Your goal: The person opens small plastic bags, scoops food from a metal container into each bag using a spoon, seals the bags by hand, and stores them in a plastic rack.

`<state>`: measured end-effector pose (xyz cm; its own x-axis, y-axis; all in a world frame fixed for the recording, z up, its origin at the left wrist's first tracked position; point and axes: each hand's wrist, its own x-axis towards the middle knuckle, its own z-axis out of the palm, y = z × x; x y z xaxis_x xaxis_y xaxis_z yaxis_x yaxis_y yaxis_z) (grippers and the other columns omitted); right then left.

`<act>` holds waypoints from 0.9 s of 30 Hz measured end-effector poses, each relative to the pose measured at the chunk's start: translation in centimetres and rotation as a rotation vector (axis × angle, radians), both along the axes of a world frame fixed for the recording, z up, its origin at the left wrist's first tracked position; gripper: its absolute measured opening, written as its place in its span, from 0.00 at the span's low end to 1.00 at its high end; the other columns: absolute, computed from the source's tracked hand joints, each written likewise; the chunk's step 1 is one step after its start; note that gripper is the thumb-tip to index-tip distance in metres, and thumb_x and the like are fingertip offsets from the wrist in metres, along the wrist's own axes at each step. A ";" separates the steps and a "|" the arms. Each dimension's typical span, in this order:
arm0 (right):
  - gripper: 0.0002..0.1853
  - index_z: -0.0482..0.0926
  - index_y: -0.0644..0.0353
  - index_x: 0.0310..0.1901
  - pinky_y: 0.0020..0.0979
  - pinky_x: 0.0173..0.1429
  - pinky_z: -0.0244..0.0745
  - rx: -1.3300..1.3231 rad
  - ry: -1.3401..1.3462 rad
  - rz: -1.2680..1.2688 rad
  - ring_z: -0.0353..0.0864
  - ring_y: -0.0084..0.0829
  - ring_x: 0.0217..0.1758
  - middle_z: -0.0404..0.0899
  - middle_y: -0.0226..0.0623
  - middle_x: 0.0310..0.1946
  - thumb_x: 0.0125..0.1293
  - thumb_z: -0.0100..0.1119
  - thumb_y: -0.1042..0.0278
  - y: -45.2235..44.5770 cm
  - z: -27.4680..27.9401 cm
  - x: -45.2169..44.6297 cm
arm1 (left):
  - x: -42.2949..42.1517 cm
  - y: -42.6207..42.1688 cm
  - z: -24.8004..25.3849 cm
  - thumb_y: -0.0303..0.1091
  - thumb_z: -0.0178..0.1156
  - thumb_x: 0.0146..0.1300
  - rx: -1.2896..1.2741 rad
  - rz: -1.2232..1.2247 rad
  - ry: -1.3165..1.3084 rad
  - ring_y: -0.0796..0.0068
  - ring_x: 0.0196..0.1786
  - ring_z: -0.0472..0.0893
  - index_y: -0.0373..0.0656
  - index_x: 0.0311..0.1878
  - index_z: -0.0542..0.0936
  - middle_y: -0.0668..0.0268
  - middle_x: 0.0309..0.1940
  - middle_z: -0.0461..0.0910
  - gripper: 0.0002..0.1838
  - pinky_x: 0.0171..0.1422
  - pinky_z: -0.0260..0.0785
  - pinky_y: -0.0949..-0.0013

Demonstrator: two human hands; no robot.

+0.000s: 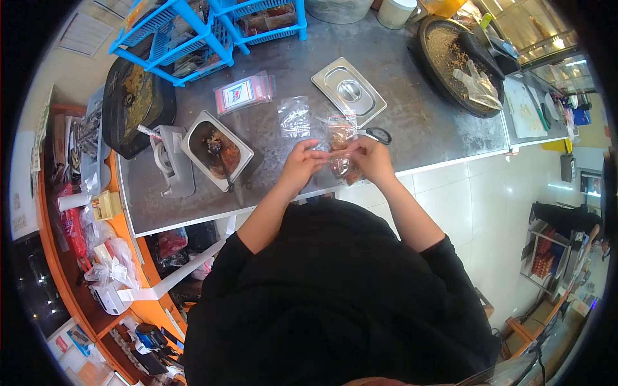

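Note:
At the counter's front edge, my right hand (pixel 373 161) pinches a small clear plastic bag (pixel 340 168) with brownish food inside. My left hand (pixel 302 165) reaches in from the other side, its fingertips closed at the bag's edge. Just beyond lies another clear bag (pixel 341 134) with brown contents, partly overlapping the first. A flat clear bag (pixel 295 117) rests to the left of it. Behind the hands is a steel lid (pixel 349 91), and the black handle of scissors (pixel 378 134) shows beside my right hand.
To the left stand a steel food pan (pixel 241 168) with a dark spoon, a tape dispenser (pixel 172 161) and a stack of red-edged zip bags (pixel 244 94). Blue racks (pixel 193 64) and a dark tray (pixel 166 96) stand farther back. A large round pan (pixel 444 77) sits at right.

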<state>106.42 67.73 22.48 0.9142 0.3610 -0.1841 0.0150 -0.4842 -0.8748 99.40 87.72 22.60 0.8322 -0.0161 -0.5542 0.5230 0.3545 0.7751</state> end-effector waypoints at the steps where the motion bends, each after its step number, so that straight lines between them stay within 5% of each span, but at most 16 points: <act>1: 0.07 0.83 0.64 0.35 0.30 0.37 0.75 0.100 0.088 -0.052 0.82 0.30 0.30 0.83 0.36 0.27 0.54 0.69 0.74 -0.1 -0.1 0.0 | 0.2 0.1 0.3 0.19 0.49 0.63 0.006 0.014 -0.012 0.67 0.57 0.77 0.39 0.65 0.64 0.56 0.59 0.74 0.26 0.62 0.69 0.68; 5: 0.08 0.82 0.66 0.34 0.29 0.38 0.74 0.306 0.317 -0.358 0.81 0.27 0.32 0.83 0.34 0.28 0.57 0.70 0.72 0.0 -2.3 1.2 | 1.8 0.2 -0.6 0.23 0.53 0.63 0.117 0.009 -0.112 0.64 0.64 0.72 0.37 0.69 0.61 0.51 0.64 0.69 0.29 0.67 0.65 0.66; 8: 0.10 0.82 0.66 0.35 0.29 0.39 0.75 0.211 -0.031 -0.412 0.82 0.28 0.32 0.83 0.36 0.28 0.55 0.71 0.70 1.2 -3.4 1.6 | 2.9 -0.6 -0.6 0.26 0.58 0.63 0.210 -0.041 -0.169 0.61 0.68 0.68 0.36 0.72 0.57 0.49 0.67 0.64 0.35 0.68 0.65 0.63; 14: 0.13 0.82 0.64 0.37 0.30 0.41 0.76 -0.064 0.089 -0.339 0.82 0.30 0.33 0.83 0.41 0.30 0.53 0.73 0.67 1.8 -2.1 2.3 | 3.8 -2.5 -1.1 0.21 0.61 0.60 0.208 -0.075 -0.183 0.61 0.66 0.70 0.35 0.74 0.52 0.51 0.69 0.63 0.41 0.66 0.67 0.62; 17: 0.12 0.83 0.63 0.36 0.30 0.40 0.76 0.118 -0.100 -0.361 0.82 0.28 0.32 0.84 0.41 0.31 0.53 0.73 0.67 1.8 -4.1 2.1 | 3.6 -2.4 -2.3 0.20 0.64 0.56 0.199 -0.053 -0.269 0.63 0.63 0.73 0.36 0.73 0.53 0.52 0.63 0.68 0.43 0.64 0.69 0.63; 24: 0.04 0.82 0.63 0.34 0.24 0.37 0.74 0.298 0.132 -0.221 0.79 0.19 0.31 0.82 0.30 0.27 0.58 0.67 0.76 1.1 -2.9 2.0 | 2.2 -2.0 -1.0 0.21 0.67 0.50 0.334 -0.081 -0.344 0.57 0.62 0.73 0.38 0.72 0.55 0.53 0.60 0.70 0.46 0.65 0.67 0.57; 27: 0.02 0.81 0.63 0.34 0.22 0.38 0.74 0.345 0.130 -0.149 0.78 0.17 0.31 0.81 0.28 0.27 0.60 0.64 0.79 0.8 -2.3 0.6 | 1.1 -2.0 2.2 0.27 0.72 0.45 0.938 -0.024 -0.642 0.51 0.66 0.67 0.42 0.70 0.60 0.54 0.61 0.69 0.47 0.69 0.60 0.52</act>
<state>106.98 68.50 20.15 0.9382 0.2873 -0.1932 -0.1552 -0.1498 -0.9765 100.53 85.71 24.80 0.9717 0.1611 0.1726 -0.0673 -0.5116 0.8566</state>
